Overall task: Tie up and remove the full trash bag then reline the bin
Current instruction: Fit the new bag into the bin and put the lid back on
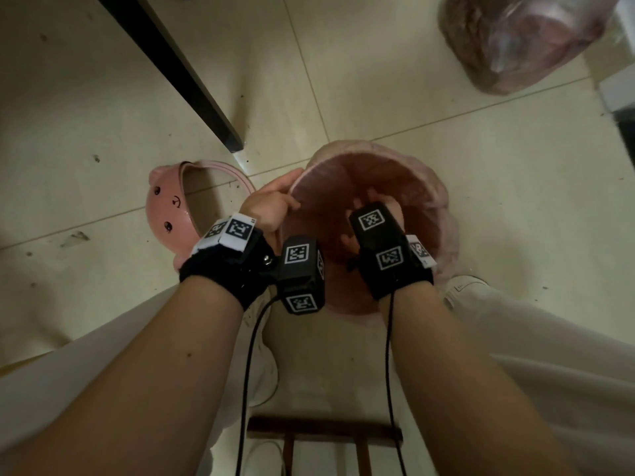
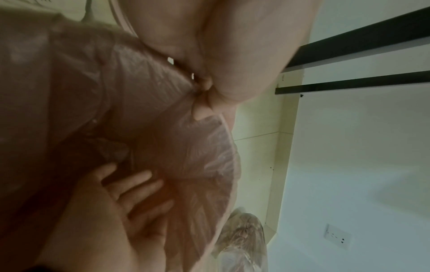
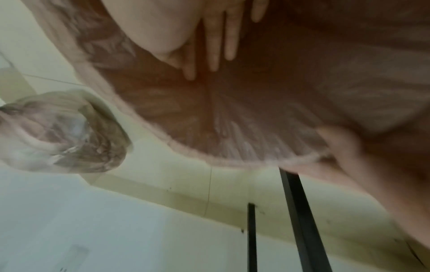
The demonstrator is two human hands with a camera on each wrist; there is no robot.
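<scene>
left hand (image 1: pixel 271 206) grip pinches the pink liner (image 1: pixel 343 187) at the bin's left rim, right hand (image 1: pixel 372 214) flat inside it, fingers spread; full bag (image 1: pixel 522 42) far right on floor.

Right hand (image 1: pixel 369 201) mostly hidden behind its wrist camera; full bag (image 1: pixel 525 39), upper right, cut by the frame edge.

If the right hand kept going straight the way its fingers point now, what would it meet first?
Most likely the new pink liner inside the bin: the right hand reaches down into it, fingers straight. Depth to the bottom is unclear.
</scene>
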